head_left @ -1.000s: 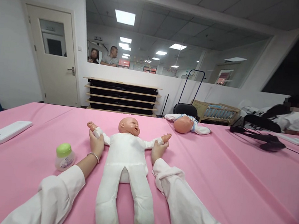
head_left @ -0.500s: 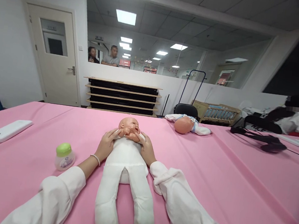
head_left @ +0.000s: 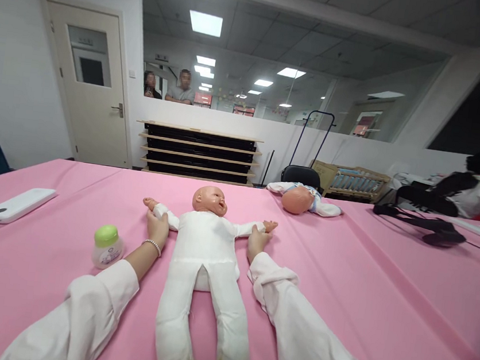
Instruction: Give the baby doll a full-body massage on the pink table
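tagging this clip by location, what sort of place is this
Probably an infant-care training room: a baby doll on a pink-covered table, a second doll farther back, and an interior observation window.

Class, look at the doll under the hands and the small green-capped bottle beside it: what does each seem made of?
Doll: head looks like smooth vinyl or plastic, slightly glossy; body is matte white cloth, with wrinkles and seams.
Bottle: likely plastic, with a matte green cap and pale translucent-looking body.
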### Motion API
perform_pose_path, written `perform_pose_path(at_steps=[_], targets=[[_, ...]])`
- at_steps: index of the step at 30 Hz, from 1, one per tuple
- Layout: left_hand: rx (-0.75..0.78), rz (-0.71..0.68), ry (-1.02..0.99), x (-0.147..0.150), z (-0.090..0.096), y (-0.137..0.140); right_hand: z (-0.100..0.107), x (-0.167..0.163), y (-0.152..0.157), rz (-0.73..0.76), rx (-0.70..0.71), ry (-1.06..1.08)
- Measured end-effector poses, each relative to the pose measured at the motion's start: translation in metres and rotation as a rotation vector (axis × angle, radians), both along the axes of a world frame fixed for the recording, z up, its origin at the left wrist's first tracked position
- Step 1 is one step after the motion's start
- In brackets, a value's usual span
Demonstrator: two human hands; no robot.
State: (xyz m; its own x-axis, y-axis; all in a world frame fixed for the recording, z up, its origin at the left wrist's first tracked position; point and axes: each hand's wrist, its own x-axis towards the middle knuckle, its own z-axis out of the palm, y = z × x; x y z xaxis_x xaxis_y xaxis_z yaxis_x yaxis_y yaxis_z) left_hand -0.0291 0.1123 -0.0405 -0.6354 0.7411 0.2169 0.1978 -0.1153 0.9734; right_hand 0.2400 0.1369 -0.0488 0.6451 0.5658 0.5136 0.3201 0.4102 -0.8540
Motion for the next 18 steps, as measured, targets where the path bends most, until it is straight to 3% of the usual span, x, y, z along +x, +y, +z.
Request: perform_pose_path(at_steps=[3,5,11,18], targets=[[0.034,0.004,0.029,0.0,0.001,-0.001,0.001,-0.004,-0.006,-0.026,0.02,-0.003],[0.106,-0.018,0.131,0.003,0.003,-0.004,0.005,-0.01,-0.014,0.004,0.072,-0.148],[0.308,-0.239,0.568,0.013,0.01,-0.015,0.009,-0.029,-0.034,0.326,0.148,-0.696],[0.382,-0.319,0.844,0.009,0.011,-0.015,0.013,-0.032,-0.037,0.417,0.106,-0.769]])
